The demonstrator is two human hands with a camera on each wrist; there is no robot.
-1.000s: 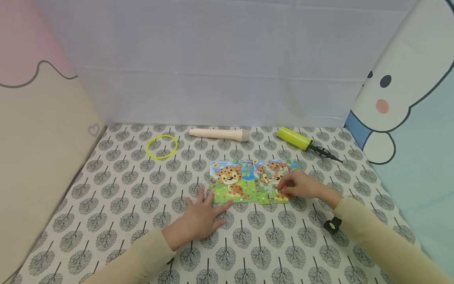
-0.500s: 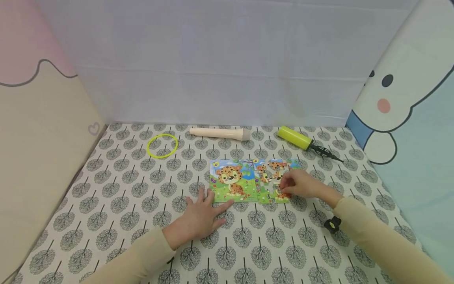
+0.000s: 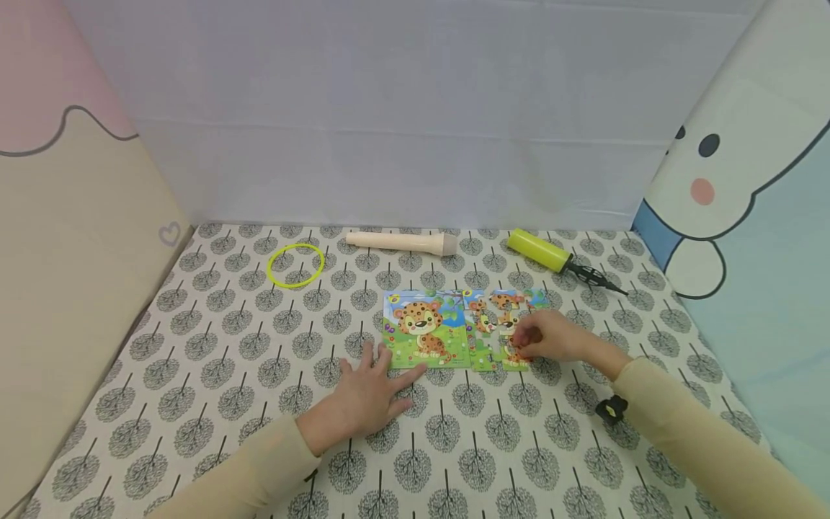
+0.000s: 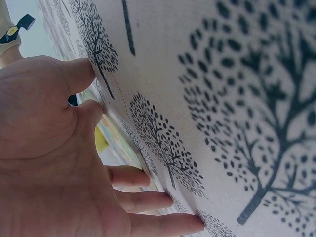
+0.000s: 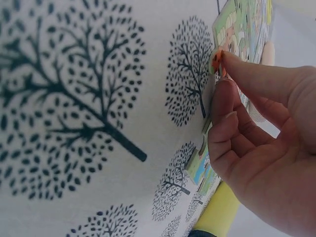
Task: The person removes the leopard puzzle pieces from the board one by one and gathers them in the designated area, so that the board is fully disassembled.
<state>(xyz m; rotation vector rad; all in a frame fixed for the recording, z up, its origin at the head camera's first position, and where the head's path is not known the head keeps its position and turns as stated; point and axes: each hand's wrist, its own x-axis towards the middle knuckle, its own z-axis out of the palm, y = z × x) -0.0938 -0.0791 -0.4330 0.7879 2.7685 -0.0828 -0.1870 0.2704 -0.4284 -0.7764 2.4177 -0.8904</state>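
In the head view a jigsaw puzzle with a leopard cub picture lies on the table. Its left half is a whole picture card (image 3: 421,353); to the right, loose-fitted puzzle pieces (image 3: 482,355) form part of the same picture, with gaps between some. My right hand (image 3: 559,337) pinches a small orange-spotted puzzle piece (image 5: 216,61) between thumb and finger at the lower right of these pieces. Its fingers hide part of that area. My left hand (image 3: 368,398) rests with fingers spread at the card's lower left corner, fingertips at its edge.
Behind the puzzle lie a yellow-green ring (image 3: 269,271), a pale microphone-shaped stick (image 3: 395,242) and a yellow hand pump (image 3: 537,250) with a black nozzle. A tree-patterned cloth (image 3: 259,393) covers the table. Fabric walls (image 3: 415,158) rise at the back and sides.
The right hand has shifted very slightly right while staying at the lower right pieces. The left hand stays in place.
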